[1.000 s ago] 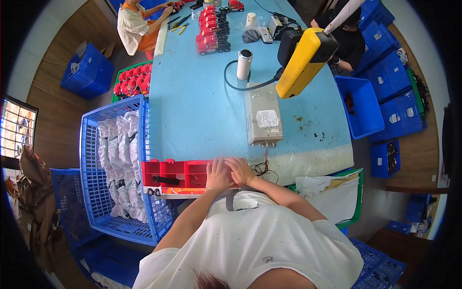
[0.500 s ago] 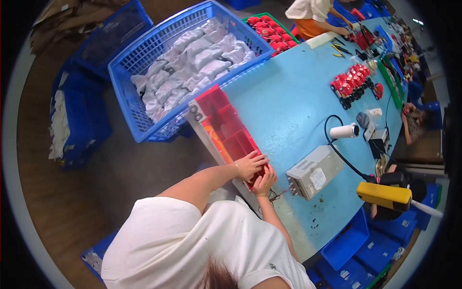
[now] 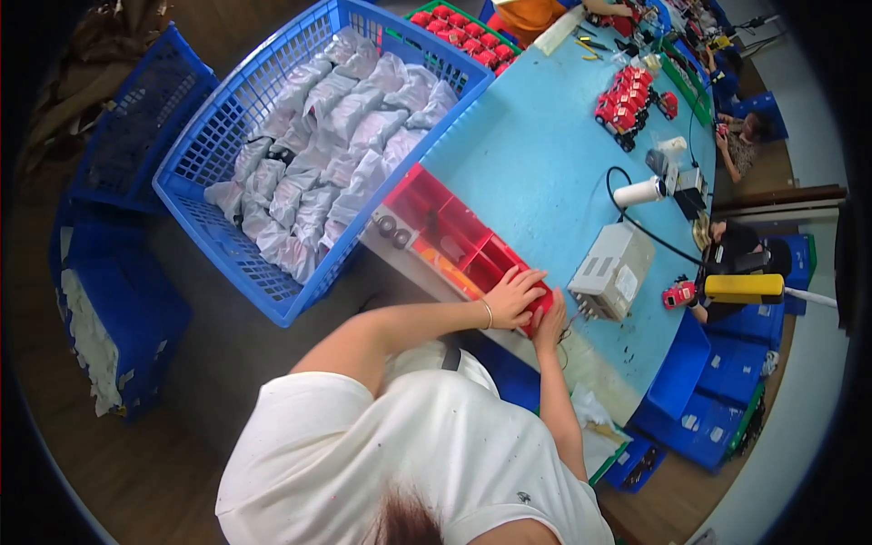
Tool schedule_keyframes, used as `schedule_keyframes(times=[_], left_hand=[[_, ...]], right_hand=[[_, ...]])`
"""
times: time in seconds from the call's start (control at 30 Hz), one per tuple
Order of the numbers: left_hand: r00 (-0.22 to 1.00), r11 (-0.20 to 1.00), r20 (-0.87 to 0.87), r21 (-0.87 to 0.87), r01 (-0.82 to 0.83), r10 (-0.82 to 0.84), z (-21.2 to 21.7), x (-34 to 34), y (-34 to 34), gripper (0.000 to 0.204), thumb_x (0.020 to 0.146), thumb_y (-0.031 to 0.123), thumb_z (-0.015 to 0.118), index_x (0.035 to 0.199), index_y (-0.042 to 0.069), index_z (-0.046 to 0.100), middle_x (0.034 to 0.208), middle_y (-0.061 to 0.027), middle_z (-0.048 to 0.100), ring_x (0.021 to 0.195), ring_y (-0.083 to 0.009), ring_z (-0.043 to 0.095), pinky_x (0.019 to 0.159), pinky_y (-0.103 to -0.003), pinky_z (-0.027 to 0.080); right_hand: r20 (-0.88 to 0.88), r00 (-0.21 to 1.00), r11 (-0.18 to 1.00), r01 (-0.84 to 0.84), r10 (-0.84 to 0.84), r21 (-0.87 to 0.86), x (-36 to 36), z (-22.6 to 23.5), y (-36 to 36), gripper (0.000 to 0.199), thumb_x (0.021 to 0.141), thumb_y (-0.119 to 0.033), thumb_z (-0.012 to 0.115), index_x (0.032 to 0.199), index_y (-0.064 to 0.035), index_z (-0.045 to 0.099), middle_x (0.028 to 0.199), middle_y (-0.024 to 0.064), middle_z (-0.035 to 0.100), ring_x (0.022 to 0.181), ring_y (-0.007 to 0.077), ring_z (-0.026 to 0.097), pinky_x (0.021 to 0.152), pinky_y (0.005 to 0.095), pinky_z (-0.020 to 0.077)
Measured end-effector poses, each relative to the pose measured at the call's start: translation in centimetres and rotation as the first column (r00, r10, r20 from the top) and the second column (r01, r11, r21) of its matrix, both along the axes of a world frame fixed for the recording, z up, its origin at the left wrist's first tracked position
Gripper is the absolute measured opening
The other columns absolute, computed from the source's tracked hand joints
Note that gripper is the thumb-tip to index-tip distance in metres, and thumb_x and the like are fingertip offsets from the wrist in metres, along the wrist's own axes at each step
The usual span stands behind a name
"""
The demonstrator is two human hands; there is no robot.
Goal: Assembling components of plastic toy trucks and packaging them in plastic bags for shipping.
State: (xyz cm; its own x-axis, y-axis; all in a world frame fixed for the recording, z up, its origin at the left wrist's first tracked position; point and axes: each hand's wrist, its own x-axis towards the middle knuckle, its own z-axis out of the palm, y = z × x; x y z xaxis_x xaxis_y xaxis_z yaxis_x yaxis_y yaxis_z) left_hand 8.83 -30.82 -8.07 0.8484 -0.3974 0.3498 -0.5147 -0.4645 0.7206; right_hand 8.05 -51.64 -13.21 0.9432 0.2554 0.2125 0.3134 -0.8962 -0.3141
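At the blue table's (image 3: 545,173) near edge, both your hands meet on the red plastic compartment tray (image 3: 454,238).
Your left hand (image 3: 514,295) lies curled over its end; your right hand (image 3: 550,313) presses beside it, grip unclear.

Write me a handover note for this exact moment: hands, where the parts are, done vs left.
Left hand: resting palm-down on the near end of the red divided tray; whether it grips anything is hidden.
Right hand: at the tray's near corner, fingers curled at its edge; contents cannot be told.
The tray lies along the near edge of the blue table. The blue basket of white bagged parts stands just left of it. A grey box unit with cables sits right of the hands.
Done: tray compartments look mostly bare.
Left: basket is full of bags.
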Motion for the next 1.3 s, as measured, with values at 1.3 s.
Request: schedule_keyframes(times=[1.3], left_hand=[[0.99, 0.989, -0.049, 0.056, 0.136, -0.133, 4.2, 1.5, 7.7, 0.054, 0.072, 0.013, 0.063, 0.12, 0.0, 0.042, 0.131, -0.0218, 0.037, 0.12, -0.0397, 0.035, 0.1, -0.048, 0.029]], right_hand=[[0.119, 0.41, 0.427, 0.861, -0.904, 0.275, 3.2, 3.5, -19.0, 0.075, 0.07, -0.015, 0.07, 0.13, -0.0006, 0.028, 0.13, 0.0216, 0.036, 0.117, 0.0405, 0.037, 0.097, 0.0459, 0.0351]])
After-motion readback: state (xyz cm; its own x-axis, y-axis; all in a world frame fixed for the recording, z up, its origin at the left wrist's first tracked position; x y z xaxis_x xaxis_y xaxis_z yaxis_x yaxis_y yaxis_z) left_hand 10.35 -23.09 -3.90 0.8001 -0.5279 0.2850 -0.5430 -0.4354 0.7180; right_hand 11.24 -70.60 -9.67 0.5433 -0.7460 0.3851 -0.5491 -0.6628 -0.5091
